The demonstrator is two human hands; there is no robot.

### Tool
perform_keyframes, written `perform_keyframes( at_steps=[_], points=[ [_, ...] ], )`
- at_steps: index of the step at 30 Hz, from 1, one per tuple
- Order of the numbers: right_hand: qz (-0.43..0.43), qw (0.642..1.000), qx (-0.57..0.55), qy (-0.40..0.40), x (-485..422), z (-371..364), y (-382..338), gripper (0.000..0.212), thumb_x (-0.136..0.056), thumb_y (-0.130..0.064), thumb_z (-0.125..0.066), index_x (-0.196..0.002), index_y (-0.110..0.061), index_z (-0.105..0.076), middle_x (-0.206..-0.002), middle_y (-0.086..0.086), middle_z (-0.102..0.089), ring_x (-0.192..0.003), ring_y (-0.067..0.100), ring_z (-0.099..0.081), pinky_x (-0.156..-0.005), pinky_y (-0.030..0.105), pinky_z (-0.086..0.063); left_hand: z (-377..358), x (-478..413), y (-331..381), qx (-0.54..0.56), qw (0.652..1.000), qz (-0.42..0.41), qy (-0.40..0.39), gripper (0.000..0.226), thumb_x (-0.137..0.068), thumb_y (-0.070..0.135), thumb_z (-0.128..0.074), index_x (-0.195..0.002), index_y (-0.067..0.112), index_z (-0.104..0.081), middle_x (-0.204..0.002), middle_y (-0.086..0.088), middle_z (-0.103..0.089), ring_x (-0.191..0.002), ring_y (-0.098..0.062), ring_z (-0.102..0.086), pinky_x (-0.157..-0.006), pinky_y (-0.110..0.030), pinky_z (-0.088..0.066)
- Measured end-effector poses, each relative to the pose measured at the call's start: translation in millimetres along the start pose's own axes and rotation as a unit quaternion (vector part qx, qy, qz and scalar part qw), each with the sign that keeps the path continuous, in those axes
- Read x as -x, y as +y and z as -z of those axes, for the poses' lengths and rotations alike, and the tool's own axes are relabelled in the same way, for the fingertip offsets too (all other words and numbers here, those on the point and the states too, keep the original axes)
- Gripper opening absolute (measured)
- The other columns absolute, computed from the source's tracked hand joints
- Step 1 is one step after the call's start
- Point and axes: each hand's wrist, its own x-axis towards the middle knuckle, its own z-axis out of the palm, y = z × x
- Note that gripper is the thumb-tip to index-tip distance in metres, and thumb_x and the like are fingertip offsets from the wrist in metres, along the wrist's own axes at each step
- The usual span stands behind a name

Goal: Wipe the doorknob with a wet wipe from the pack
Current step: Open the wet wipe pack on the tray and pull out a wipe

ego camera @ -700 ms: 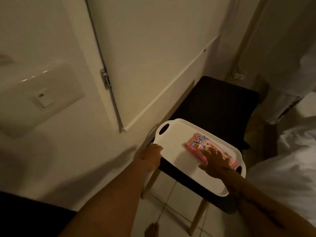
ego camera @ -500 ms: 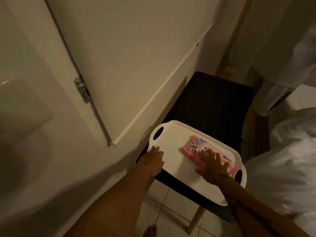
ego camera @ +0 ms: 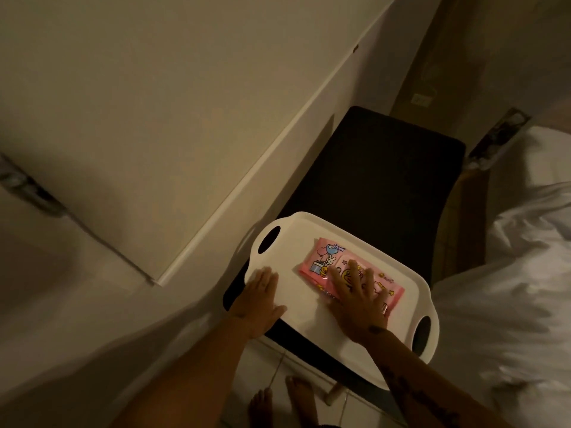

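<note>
head view, right hand point(ego camera: 358, 299) flat on wipe pack point(ego camera: 324, 261), white tray point(ego camera: 296, 307)

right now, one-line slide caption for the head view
Right hand flat on pink wet-wipe pack, left hand steadying white plastic tray.

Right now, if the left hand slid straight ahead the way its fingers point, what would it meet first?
The left hand lies flat on the white plastic tray, fingers pointing at the tray's oval handle cutout. It would probably reach that raised end rim first; the pink wet-wipe pack lies off to the right.
</note>
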Motion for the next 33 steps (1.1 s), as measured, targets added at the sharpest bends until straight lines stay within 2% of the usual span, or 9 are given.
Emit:
perform_keyframes(
  at_steps=[6,9,12,15,19,23,26,29,33],
  points=[
    [0.077,0.997,-0.015,0.002,-11.3,-3.3,-17.0,0.067,-0.088,-0.061,-0.027,-0.127,-0.046,0.026,-0.142,0.0,0.029,-0.127,0.033,0.03,-0.103,0.065,0.01,11.1,-22.9,9.1,0.034,0.997,-0.025,0.069,0.069,-0.096,0.036,-0.035,-0.145,0.014,0.009,-0.157,-0.007,0.012,-0.143,-0.024,0.012,-0.117,-0.036,-0.006],
    [0.117,0.992,-0.04,0.003,-5.8,-4.9,-22.5,0.063,-0.09,-0.057,-0.027,-0.127,-0.048,0.023,-0.143,-0.004,0.026,-0.129,0.029,0.028,-0.105,0.059,0.01,11.9,-30.6,11.8,0.048,0.993,-0.064,0.089,0.07,-0.096,0.034,-0.036,-0.145,0.017,0.01,-0.157,-0.003,0.012,-0.144,-0.021,0.009,-0.116,-0.032,-0.006],
    [0.128,0.986,-0.108,0.026,-2.1,-0.9,-19.8,0.059,-0.093,-0.041,-0.037,-0.138,-0.037,0.0,-0.151,-0.004,0.009,-0.139,0.023,0.009,-0.112,0.051,-0.002,8.0,-32.8,6.5,0.015,0.992,-0.093,0.082,0.068,-0.095,0.035,-0.034,-0.145,0.019,0.009,-0.156,-0.002,0.015,-0.143,-0.017,0.014,-0.114,-0.028,0.003],
    [0.106,0.983,-0.141,0.05,-4.0,5.6,-13.6,0.059,-0.09,-0.027,-0.05,-0.141,-0.021,-0.021,-0.153,0.005,-0.013,-0.139,0.027,-0.013,-0.112,0.043,-0.017,9.5,-35.4,3.2,0.001,0.991,-0.107,0.08,0.068,-0.095,0.039,-0.032,-0.144,0.019,0.01,-0.156,-0.003,0.015,-0.142,-0.017,0.016,-0.115,-0.03,0.006],
    [0.102,0.983,-0.143,0.053,-10.1,10.8,-13.9,0.065,-0.084,-0.031,-0.06,-0.139,-0.015,-0.029,-0.149,0.009,-0.029,-0.134,0.029,-0.026,-0.109,0.039,-0.026,13.6,-41.4,5.7,-0.003,0.992,-0.115,0.054,0.072,-0.094,0.042,-0.033,-0.145,0.017,0.011,-0.156,-0.002,0.016,-0.142,-0.018,0.018,-0.113,-0.03,0.009],
    [0.118,0.984,-0.119,0.06,-12.4,11.1,-17.0,0.065,-0.082,-0.036,-0.062,-0.136,-0.012,-0.035,-0.142,0.011,-0.039,-0.127,0.03,-0.034,-0.106,0.039,-0.029,11.1,-46.0,8.4,0.0,0.994,-0.107,0.033,0.076,-0.093,0.046,-0.034,-0.144,0.015,0.013,-0.156,-0.004,0.017,-0.138,-0.017,0.023,-0.111,-0.03,0.01],
    [0.129,0.986,-0.091,0.061,-12.8,8.3,-17.3,0.064,-0.084,-0.038,-0.058,-0.136,-0.01,-0.034,-0.142,0.014,-0.039,-0.125,0.033,-0.036,-0.105,0.042,-0.03,4.3,-45.8,4.7,-0.016,0.994,-0.105,0.035,0.077,-0.093,0.05,-0.031,-0.143,0.014,0.015,-0.155,-0.005,0.018,-0.133,-0.015,0.028,-0.115,-0.035,0.005],
    [0.132,0.989,-0.057,0.034,-15.5,4.8,-18.4,0.063,-0.09,-0.045,-0.043,-0.141,-0.016,-0.022,-0.149,0.008,-0.027,-0.132,0.026,-0.026,-0.11,0.038,-0.023,-2.3,-44.3,1.0,-0.032,0.995,-0.092,0.032,0.082,-0.09,0.058,-0.028,-0.142,0.015,0.017,-0.154,-0.003,0.02,-0.135,-0.017,0.027,-0.119,-0.039,0.0],
    [0.122,0.99,-0.06,0.019,-16.6,2.9,-19.1,0.061,-0.092,-0.046,-0.037,-0.142,-0.017,-0.019,-0.151,0.008,-0.023,-0.135,0.026,-0.021,-0.111,0.038,-0.02,-3.7,-44.2,0.5,-0.028,0.996,-0.083,0.032,0.086,-0.087,0.062,-0.029,-0.141,0.016,0.02,-0.15,0.002,0.026,-0.133,-0.016,0.03,-0.116,-0.038,0.003]
  ],
)
